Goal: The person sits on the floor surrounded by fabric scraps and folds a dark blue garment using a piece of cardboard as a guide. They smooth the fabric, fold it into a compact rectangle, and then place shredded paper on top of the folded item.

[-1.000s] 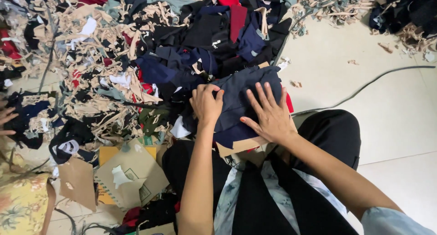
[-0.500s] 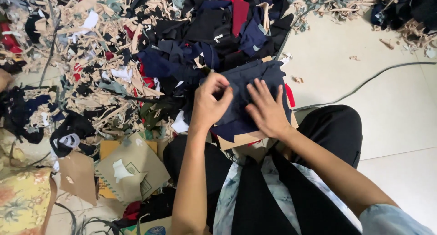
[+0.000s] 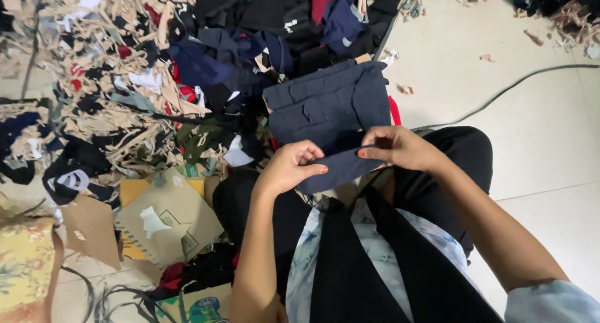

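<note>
Both hands had the navy fabric piece [image 3: 340, 168] pinched over the lap, left hand [image 3: 289, 168] and right hand [image 3: 400, 148] at opposite ends. Its long axis ran left-right between them, just below the stack of navy pieces [image 3: 328, 104].

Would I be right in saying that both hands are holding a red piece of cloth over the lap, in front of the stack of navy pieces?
Not quite: the head view shows the cloth is navy, not red. The rest stands: the left hand and the right hand both hold it over the lap, in front of the stack of navy pieces.
</note>
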